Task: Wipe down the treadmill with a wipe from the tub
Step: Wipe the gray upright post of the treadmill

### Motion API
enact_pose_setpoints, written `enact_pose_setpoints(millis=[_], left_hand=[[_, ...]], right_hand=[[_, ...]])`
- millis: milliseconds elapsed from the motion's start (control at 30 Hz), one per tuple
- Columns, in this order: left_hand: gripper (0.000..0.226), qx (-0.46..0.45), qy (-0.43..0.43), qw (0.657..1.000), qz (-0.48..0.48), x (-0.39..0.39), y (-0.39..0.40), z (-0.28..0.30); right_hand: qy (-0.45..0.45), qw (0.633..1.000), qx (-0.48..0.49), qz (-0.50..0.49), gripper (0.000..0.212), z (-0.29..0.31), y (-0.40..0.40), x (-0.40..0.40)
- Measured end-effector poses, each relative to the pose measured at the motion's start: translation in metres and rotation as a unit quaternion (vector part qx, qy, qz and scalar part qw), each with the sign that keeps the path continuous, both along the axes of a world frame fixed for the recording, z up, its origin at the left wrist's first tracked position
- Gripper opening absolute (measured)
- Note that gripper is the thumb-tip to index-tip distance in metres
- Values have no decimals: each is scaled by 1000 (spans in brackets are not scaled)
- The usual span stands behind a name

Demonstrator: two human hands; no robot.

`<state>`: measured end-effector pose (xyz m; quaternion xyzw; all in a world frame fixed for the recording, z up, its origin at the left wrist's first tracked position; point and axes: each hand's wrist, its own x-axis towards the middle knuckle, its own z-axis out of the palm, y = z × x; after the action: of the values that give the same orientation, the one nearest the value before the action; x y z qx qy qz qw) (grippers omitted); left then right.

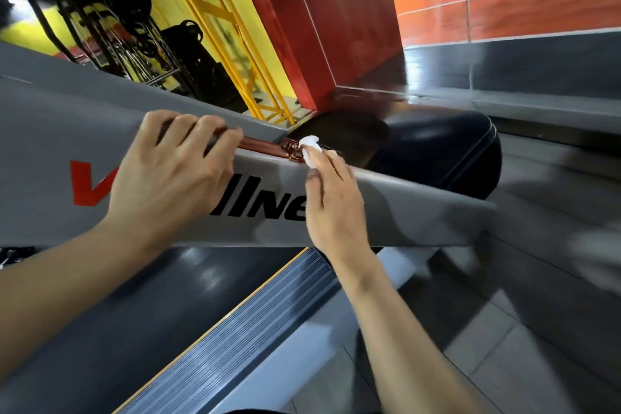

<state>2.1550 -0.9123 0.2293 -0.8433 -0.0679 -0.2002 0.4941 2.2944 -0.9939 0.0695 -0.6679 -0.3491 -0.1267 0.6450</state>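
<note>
1. Mid-wipe, I reckon: my right hand [331,198] has its grip pinched on the balled white wipe [309,148], pressed against the red latch [293,151] on the treadmill [50,131] arm's top edge.
2. My left hand [168,171] has its fingers curled over that edge, steadying.
3. Next: drag right along the ridge, where there's room. The tub isn't in view.

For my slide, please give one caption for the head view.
Right hand presses a white wipe on the grey treadmill rail; left hand grips its top.
</note>
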Motion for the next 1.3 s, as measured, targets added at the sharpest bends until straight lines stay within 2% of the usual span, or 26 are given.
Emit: enact_pose_setpoints(millis=[133,200,267,333,433,500,600,667,800,867,1033,1167,1300], left_hand=[[36,-48,-32,996,-72,7,-11,-9],[40,-53,-10,991,-120,22,-21,-29],[46,-59,37,987,-142,43,-28,-59],[48,-72,76,986,-130,71,-32,-91],[49,-101,80,989,-72,103,-36,-122],[48,-111,72,990,-51,115,-36,-133],[51,-108,88,989,-41,128,-34,-147],[51,-107,100,988,-38,139,-35,-159],[50,-142,106,982,-58,170,-46,-191],[53,-156,118,979,-64,187,-51,-206],[44,-156,125,974,-109,227,-52,-249],[41,-161,133,970,-128,249,-55,-276],[42,-169,132,969,-123,257,-50,-286]], right_hand=[[43,996,-35,-70,43,-59,-14,54],[94,990,-66,-85,48,-89,-24,82],[88,991,-66,-83,47,-95,-25,90],[31,999,-23,-34,43,-80,-20,80],[-30,999,1,23,50,-70,-17,69],[-5,999,-33,4,49,-99,-21,95],[106,987,-112,-48,53,-158,-43,150],[153,979,-121,-55,52,-172,-50,164],[69,997,-46,-3,51,-151,-40,136],[55,998,-40,10,55,-161,-40,135],[197,972,-95,-81,53,-243,-68,203],[293,946,-116,-80,49,-288,-77,246],[339,931,-94,-95,40,-315,-67,293]])
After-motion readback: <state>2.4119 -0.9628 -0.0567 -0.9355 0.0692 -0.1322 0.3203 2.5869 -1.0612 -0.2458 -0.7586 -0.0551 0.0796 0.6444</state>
